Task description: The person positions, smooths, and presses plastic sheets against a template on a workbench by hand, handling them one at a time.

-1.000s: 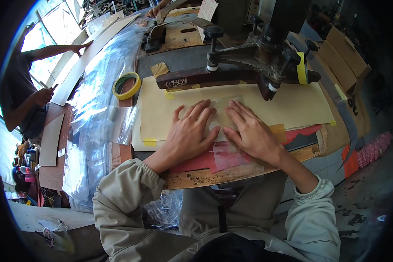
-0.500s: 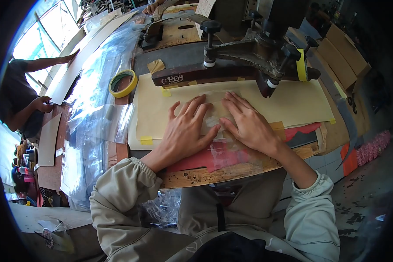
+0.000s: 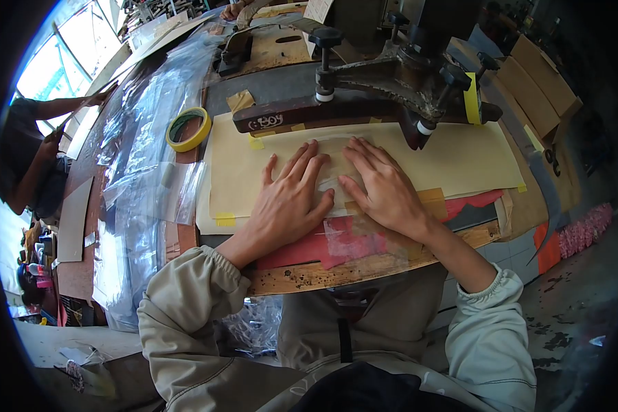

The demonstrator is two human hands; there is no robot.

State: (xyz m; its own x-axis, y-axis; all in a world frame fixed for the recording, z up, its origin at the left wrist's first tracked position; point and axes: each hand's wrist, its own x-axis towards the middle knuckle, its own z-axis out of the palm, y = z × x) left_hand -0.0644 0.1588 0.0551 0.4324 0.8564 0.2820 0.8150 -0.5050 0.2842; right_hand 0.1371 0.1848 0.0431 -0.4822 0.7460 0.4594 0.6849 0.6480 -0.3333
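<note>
Both hands lie on a cream sheet [image 3: 460,158] that is spread over the board in front of me. My left hand [image 3: 288,192] presses down flat with its fingers apart, on the left of a clear plastic piece [image 3: 331,165]. My right hand [image 3: 384,187] rests palm down on the other side of that plastic, its thumb out toward my left thumb. Neither hand grips anything. Yellow tape bits [image 3: 225,219] sit at the sheet's edges. Under the near side show a red sheet [image 3: 295,251] and the wooden board edge [image 3: 309,277].
A dark clamp bar [image 3: 281,119] with knobs crosses just beyond the hands. A yellow tape roll [image 3: 189,129] and clear plastic film [image 3: 134,206] lie left. Another person [image 3: 31,151] holds a long strip at far left. Cardboard [image 3: 535,89] stands right.
Both hands have shifted slightly left and away from me together with the cream sheet's place in view. The other person's long strip has been lifted and tilted.
</note>
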